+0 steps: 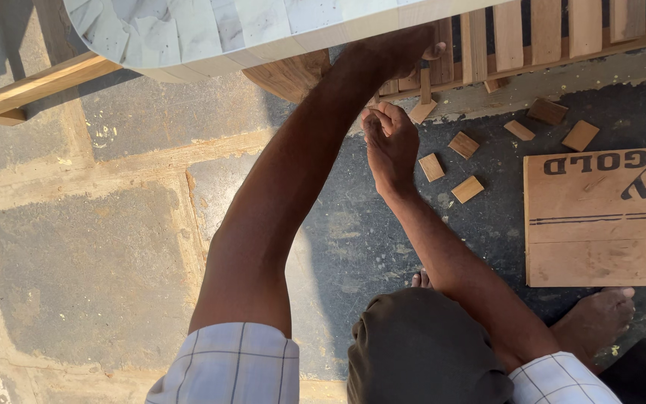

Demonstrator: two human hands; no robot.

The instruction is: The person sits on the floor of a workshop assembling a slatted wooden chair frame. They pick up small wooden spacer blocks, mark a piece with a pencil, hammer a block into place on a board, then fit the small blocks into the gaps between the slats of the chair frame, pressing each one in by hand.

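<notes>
Small wooden block [422, 111] sitting just right of the right hand [390, 146], its upper end touching the slatted wooden frame [532, 37]. Right grip curling loosely, fingers bent inward, not visibly clasping anything; whether the fingertips are pinching something is impossible to tell. Left hand [398, 51] reaching above the right one, pressing against the underside edge of the slatted frame beside a darker wooden piece [289, 75]; grip state there not discernible, fingers being partly hidden behind the slats. Lying scattered on the dark floor [353, 232] right of the right grip: several loose wooden blocks, one [431, 167] near the wrist, another [467, 189] slightly lower, another [463, 144] further up, more [580, 135] well off to the right. Resting flat further right, a square plywood board [591, 224] with printed lettering. Looming above and left of both grips, a pale rounded surface of light tiles [203, 30]. Showing below the forearms: checked sleeves [233, 366], a bent knee in dark cloth [420, 352] and a bare foot [596, 318] touching the board's lower edge.
</notes>
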